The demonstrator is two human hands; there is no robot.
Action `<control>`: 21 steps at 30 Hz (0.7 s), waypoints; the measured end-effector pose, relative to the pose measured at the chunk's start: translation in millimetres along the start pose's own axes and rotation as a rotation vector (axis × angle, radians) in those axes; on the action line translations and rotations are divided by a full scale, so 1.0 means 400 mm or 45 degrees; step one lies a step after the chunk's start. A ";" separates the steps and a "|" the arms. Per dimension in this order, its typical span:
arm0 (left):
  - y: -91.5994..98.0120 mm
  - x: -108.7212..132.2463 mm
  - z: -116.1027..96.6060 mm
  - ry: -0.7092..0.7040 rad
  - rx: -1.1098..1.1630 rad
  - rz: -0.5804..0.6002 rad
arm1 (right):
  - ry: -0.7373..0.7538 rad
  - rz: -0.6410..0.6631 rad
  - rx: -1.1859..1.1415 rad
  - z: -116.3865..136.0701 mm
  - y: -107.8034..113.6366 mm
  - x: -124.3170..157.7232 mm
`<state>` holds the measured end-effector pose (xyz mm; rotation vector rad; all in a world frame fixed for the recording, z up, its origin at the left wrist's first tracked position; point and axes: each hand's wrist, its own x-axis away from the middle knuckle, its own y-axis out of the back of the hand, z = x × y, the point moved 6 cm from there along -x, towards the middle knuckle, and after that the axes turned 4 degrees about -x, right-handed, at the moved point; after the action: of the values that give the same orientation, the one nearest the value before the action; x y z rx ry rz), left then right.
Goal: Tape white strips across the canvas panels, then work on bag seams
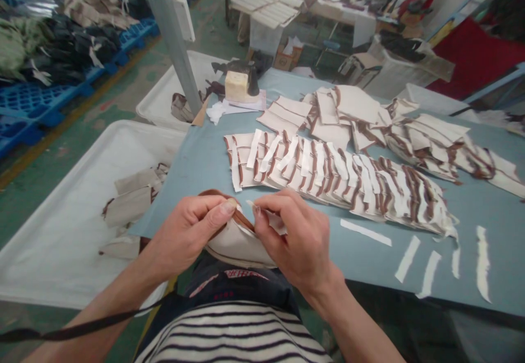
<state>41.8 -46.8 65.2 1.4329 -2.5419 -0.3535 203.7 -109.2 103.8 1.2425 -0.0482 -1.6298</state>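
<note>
A cream fabric piece with brown trim (240, 247) is held at the table's near edge, over my lap. My left hand (192, 229) pinches its brown-edged upper rim between thumb and fingers. Close beside it, my right hand (293, 232) is closed in a pinch on a small white strip (250, 203), at the same rim. The right fingers hide part of the strip and of the fabric. Just beyond my hands lies a long overlapping row of cream and brown fabric pieces (303, 166) with white strips laid across them.
Several loose white strips (365, 232) lie on the blue-green table (197, 160) to the right. More fabric pieces (348, 106) are heaped behind the row. A yellowish block (237, 87) stands at the far left corner, near a metal post (170, 35). A white bin (53, 232) with fabric pieces is left.
</note>
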 end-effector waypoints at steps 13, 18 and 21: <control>-0.012 0.002 0.018 0.039 -0.049 0.010 | 0.084 0.362 0.160 0.029 -0.009 0.001; -0.009 0.006 0.017 0.029 -0.092 0.012 | 0.146 0.401 0.198 0.040 -0.016 -0.009; -0.012 0.006 0.012 0.024 -0.118 0.028 | 0.123 0.525 0.213 0.038 -0.023 -0.018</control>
<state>43.0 -50.9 59.4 1.3671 -2.4896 -0.4460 185.7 -107.5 110.5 1.3342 -0.3636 -1.2262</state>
